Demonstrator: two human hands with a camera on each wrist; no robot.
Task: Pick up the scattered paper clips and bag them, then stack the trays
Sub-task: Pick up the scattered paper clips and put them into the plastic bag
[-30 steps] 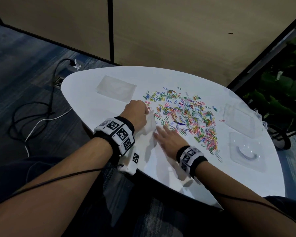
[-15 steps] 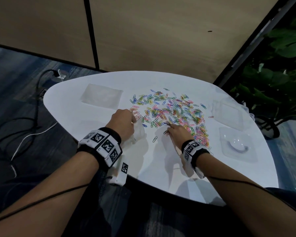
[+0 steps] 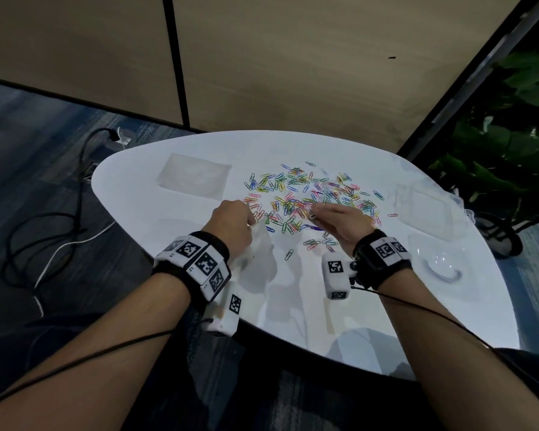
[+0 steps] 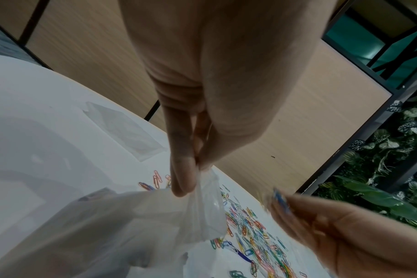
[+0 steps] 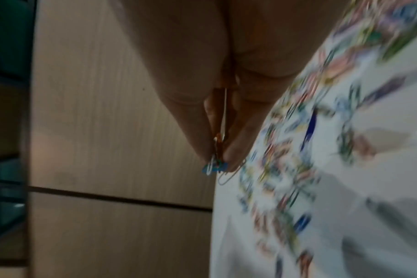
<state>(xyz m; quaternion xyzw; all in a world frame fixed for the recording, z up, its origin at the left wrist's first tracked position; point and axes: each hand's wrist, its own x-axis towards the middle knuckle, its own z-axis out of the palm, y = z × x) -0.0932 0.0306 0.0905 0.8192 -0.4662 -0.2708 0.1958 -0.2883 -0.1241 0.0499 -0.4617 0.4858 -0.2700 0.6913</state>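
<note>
Many coloured paper clips (image 3: 308, 194) lie scattered across the middle of the white table (image 3: 339, 312). My left hand (image 3: 232, 223) pinches the top edge of a clear plastic bag (image 3: 255, 259) at the pile's near left; the left wrist view has the bag (image 4: 155, 216) hanging from finger and thumb. My right hand (image 3: 333, 217) is raised over the pile with its fingertips pinched on a few paper clips (image 5: 214, 165), close to the bag's mouth. Two clear trays (image 3: 427, 209) (image 3: 442, 265) sit at the table's right side.
A second flat clear bag (image 3: 195, 175) lies at the table's far left. Cables (image 3: 44, 231) trail on the carpet to the left. A wooden partition wall stands behind the table and green plants (image 3: 511, 144) to the right.
My right hand went from lying flat on the table to pinching clips, then lifted them and swung left toward the bag. The left hand kept hold of the bag.
</note>
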